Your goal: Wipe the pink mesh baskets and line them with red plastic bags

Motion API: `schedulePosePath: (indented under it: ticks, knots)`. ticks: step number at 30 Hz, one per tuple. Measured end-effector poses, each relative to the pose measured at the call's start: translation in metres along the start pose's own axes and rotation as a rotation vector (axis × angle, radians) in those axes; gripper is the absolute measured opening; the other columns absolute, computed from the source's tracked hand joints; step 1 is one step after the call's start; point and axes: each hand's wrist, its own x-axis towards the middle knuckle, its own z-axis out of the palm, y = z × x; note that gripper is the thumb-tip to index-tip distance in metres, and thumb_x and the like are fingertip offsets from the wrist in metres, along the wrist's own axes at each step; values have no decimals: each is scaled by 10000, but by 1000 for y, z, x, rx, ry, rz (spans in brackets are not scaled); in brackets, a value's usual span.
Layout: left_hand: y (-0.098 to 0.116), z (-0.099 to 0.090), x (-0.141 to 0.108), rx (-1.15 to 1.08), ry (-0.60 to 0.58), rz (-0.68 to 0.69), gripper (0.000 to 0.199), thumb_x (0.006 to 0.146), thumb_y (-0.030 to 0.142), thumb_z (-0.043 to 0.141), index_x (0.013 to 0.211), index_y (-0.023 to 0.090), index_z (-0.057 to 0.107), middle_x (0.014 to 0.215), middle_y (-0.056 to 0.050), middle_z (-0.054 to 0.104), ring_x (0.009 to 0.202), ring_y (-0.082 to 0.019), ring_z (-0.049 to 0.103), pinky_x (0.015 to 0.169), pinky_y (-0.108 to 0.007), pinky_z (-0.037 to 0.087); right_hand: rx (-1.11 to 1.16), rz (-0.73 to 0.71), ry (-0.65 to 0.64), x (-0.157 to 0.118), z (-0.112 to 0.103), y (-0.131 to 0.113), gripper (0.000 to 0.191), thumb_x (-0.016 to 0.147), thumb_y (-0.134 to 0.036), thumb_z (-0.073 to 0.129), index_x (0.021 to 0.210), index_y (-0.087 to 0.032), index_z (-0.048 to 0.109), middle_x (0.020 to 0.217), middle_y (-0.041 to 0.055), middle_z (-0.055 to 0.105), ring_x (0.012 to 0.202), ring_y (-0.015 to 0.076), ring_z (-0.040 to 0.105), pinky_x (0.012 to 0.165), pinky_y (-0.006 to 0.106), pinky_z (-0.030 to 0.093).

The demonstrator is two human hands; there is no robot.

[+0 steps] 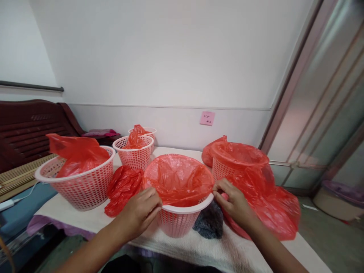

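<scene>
A pale pink perforated plastic basket (179, 221) stands upright in front of me on the table. Inside it hangs a red plastic bag (182, 178), folded over the far rim, while the white front rim shows bare. My left hand (145, 210) pinches the bag's edge at the left front of the rim. At the right front, the fingers of my right hand (231, 199) are closed on the same edge. Both hands are beside the rim. A dark grey cloth (209, 222) lies crumpled right of the basket, partly beneath my right hand.
A crumpled red bag (125, 189) lies to the left, by a wide pink basket (82, 189). Behind are smaller baskets (136, 157) with red bags. Rightward stands a bag-lined basket (223, 170), its bag spreading over the table (295, 252). A wall (170, 57) rises behind.
</scene>
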Motion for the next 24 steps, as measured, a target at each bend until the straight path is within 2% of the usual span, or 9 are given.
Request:
schedulePosePath:
  ticks: [3,5,7,10,11,14,18,22,24]
  knots:
    - [1,13,-8,31,104,46,105,947,140,426,915,182,516,862,-34,552,802,-155,520,712,-295,434,22,-83,113,-20,11,3,130,929,-222,458,822,-217,532,854,21,540,822,173,538,739,319,438]
    - [1,17,-11,59,132,67,102,937,111,431,932,182,505,878,-37,555,822,-156,530,722,-291,447,2,-127,151,-29,18,5,105,929,-190,463,868,-218,544,895,31,549,871,176,543,774,321,439]
    - [0,16,-10,113,123,47,139,935,140,456,1062,175,500,978,-65,565,915,-179,552,771,-310,473,-30,-141,162,-33,23,5,108,928,-165,467,880,-220,545,909,36,553,888,177,543,788,323,437]
    - [0,7,-3,198,63,-12,353,943,212,469,1292,187,422,1141,-108,531,1004,-213,565,798,-350,498,-50,-149,147,-32,25,2,119,928,-143,465,877,-221,540,907,36,550,885,173,539,784,320,435]
    - [-1,3,0,188,20,-23,343,949,225,458,1291,200,439,1134,-103,529,982,-208,573,782,-347,500,-44,-155,136,-31,25,0,125,929,-136,462,872,-221,535,900,34,546,877,170,537,778,317,436]
    - [-3,-4,4,43,-75,-18,202,973,238,405,1067,202,580,966,-51,537,854,-156,572,715,-291,481,-15,-181,120,-30,27,-3,144,926,-115,450,850,-220,513,865,23,534,849,161,526,754,306,437]
    - [-9,-5,3,-106,-26,-10,207,976,245,412,910,188,600,883,-27,546,822,-130,562,711,-263,463,-22,-190,152,-32,31,-7,144,923,-114,450,845,-218,511,839,19,527,822,161,519,727,302,440]
    - [-13,-11,7,-86,-32,-37,177,959,247,452,1052,220,600,921,-25,591,866,-149,581,754,-287,477,-60,-197,103,-32,31,-14,139,928,-136,441,851,-218,522,830,27,536,814,174,524,724,321,448]
    - [-13,-15,11,-58,-55,-21,197,958,242,443,1054,232,615,923,-26,596,854,-151,583,749,-286,479,-80,-203,89,-33,30,-16,140,928,-140,434,854,-221,522,833,31,540,821,183,523,735,335,451]
